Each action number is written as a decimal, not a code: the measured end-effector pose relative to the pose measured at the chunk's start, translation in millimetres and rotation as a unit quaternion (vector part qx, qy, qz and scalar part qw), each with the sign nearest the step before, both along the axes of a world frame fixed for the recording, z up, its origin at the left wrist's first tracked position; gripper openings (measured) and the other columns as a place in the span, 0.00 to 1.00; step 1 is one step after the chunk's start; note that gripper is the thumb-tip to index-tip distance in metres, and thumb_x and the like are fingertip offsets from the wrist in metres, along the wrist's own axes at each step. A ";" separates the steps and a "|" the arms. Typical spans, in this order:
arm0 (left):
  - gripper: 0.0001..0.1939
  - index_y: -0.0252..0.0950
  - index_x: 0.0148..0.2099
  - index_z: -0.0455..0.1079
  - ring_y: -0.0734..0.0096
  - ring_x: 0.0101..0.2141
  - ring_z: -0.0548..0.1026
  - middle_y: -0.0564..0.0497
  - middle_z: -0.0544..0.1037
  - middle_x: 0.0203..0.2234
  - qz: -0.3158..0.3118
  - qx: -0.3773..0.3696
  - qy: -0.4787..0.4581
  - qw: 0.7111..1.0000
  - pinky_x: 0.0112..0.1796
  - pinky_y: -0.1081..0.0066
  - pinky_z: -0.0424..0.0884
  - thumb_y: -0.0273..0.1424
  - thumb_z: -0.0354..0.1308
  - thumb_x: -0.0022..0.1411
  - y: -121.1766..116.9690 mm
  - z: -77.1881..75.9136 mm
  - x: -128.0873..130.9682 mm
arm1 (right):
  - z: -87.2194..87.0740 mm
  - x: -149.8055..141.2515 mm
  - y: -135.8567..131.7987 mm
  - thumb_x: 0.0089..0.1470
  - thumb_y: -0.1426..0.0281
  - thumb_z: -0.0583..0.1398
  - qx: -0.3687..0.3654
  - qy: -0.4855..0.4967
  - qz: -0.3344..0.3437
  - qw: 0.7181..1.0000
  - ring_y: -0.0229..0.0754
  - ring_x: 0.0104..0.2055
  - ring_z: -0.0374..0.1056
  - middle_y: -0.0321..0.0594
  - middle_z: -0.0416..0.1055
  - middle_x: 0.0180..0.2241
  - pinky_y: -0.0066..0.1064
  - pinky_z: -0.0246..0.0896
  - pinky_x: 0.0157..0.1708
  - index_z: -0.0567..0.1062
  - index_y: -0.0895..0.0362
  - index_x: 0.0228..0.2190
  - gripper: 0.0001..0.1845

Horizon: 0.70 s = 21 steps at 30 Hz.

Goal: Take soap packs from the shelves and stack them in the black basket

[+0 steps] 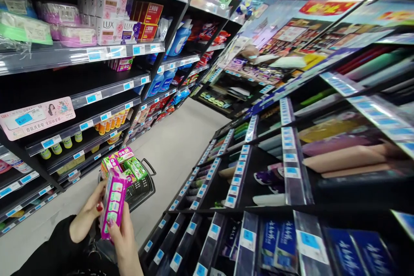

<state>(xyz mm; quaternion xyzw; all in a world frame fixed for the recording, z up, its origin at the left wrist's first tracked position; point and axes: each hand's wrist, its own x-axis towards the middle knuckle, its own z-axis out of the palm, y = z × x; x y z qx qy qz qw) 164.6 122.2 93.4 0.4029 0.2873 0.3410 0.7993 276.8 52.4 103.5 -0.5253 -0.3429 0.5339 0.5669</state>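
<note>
A tall rack (39, 62) lines the left of the aisle, and near its lower shelves is a black basket (140, 192). Pink-and-green packs (135, 169) fill the basket's left side, up against its far left corner, while bare wall shows at its right edge. The magenta pack (114, 202) is held up short of the basket, its far end overlapping the near left corner in view. Its long axis runs away from the body, far end leaning slightly right. Both hands grip it: the left hand (84, 215) along the left long edge, the right hand (123, 232) on the right edge, thumb across the near end. The right looks nearer the basket's near edge.
</note>
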 end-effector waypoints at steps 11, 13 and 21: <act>0.45 0.37 0.65 0.48 0.46 0.60 0.57 0.40 0.59 0.62 -0.099 0.174 0.179 0.963 0.58 0.57 0.56 0.54 0.57 0.53 -7.7 -10.7 -2.0 | -42.6 32.8 -17.5 0.38 0.55 0.67 0.010 0.002 0.063 0.998 0.53 0.51 0.66 0.47 0.69 0.51 0.42 0.61 0.51 0.64 0.55 0.53 0.41; 0.39 0.39 0.64 0.50 0.51 0.60 0.58 0.41 0.61 0.61 -0.136 0.192 0.197 0.952 0.58 0.59 0.57 0.52 0.55 0.57 -5.7 -14.9 -5.9 | -69.3 48.5 -32.9 0.35 0.50 0.68 -0.010 0.160 0.064 0.985 0.55 0.49 0.68 0.48 0.71 0.48 0.45 0.62 0.49 0.66 0.55 0.52 0.45; 0.26 0.31 0.57 0.59 0.58 0.49 0.71 0.37 0.72 0.52 -0.210 0.174 0.457 0.847 0.51 0.61 0.65 0.40 0.47 0.61 13.0 -45.5 -19.5 | -116.1 128.1 -61.7 0.29 0.56 0.71 -0.115 0.035 -0.233 0.965 0.56 0.44 0.69 0.46 0.75 0.38 0.43 0.64 0.44 0.73 0.55 0.40 0.33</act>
